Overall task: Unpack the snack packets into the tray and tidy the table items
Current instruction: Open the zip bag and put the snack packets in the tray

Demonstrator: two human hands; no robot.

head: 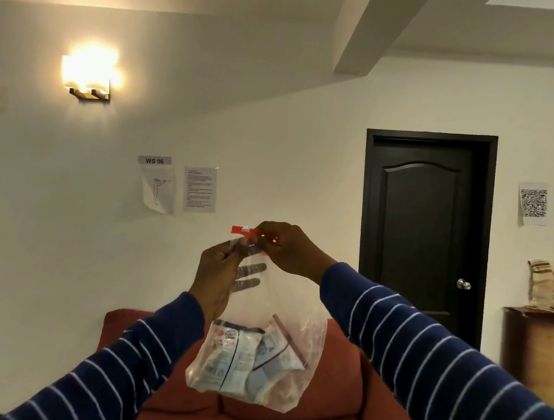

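Bag [256, 341] held in air at chest height, above red sofa [281, 415]; no tray or table in view.
Left hand [216, 272]: fingers pinched on bag mouth, just below seal.
Right hand [285, 245]: fingers closed on red seal strip [244, 230].
Packets [246, 360] slumped at bottom.
Handling, judged: thin clear film, soft, slippery, tears easily; load light, packets crushable.
Hold at mouth edges, either side of seal; support bottom when tipping.
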